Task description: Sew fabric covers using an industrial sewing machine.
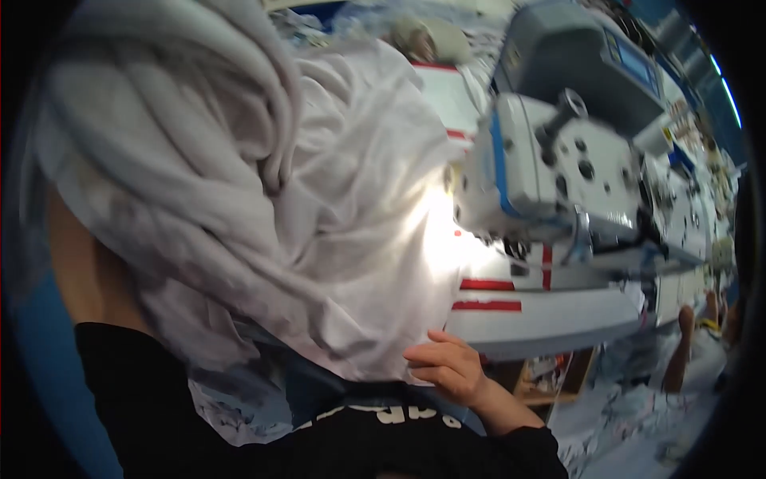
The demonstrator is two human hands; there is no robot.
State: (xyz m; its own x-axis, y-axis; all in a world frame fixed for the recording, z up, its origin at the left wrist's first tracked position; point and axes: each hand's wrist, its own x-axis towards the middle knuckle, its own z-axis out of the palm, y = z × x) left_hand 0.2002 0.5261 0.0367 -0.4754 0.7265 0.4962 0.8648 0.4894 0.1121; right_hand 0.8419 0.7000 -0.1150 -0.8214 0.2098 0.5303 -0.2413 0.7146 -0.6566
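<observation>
A large pale pinkish-white cloth [363, 215] spreads in loose folds over the left and middle of the view, bunched high at the far left. My left forearm [88, 263] goes up behind the raised part of it, and the fabric hides my left hand. At the cloth's near right corner lies my right hand [451, 369], its fingers apart and resting on the edge. A white sewing machine [546, 160] with a blue stripe stands to the right. Its lamp shines brightly on the cloth beside the needle area, which is washed out by glare.
Red tape strips [487, 306] mark the white worktable [550, 315]. Below the table is a wooden compartment [554, 375] with things inside. Another person's arm [680, 347] shows at the far right. A beige roll [431, 40] lies at the back, among piled material.
</observation>
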